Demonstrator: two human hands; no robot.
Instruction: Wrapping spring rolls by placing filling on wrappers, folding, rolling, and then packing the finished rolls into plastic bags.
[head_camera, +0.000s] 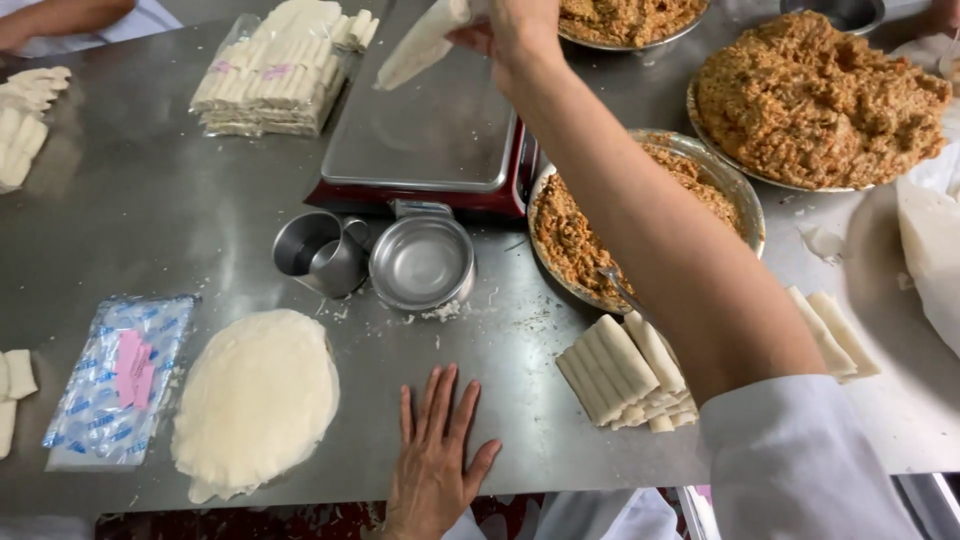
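**Soft wrapper lifted over the scale**

Steel tabletop (150, 190) fills the view, with a red scale (425, 130) as its centre mark. Above the scale's pan, the right hand (515, 35) pinches a pale roll (425, 45) at its upper end, fingers closed on it; the roll hangs tilted and clear of the pan. It looks light, limp and slightly floury, likely to sag or unroll if held by one end, so a hold around its middle would probably carry it better. The left hand (432, 455) lies open and flat on the table, well in front of the scale, holding nothing. Left of that hand sits a stack of round wrappers (255, 400). Just in front of the scale stand a metal cup (320, 255) and a small bowl (422, 262). Right of the scale are a tray of filling (575, 235) and finished rolls (620, 375).
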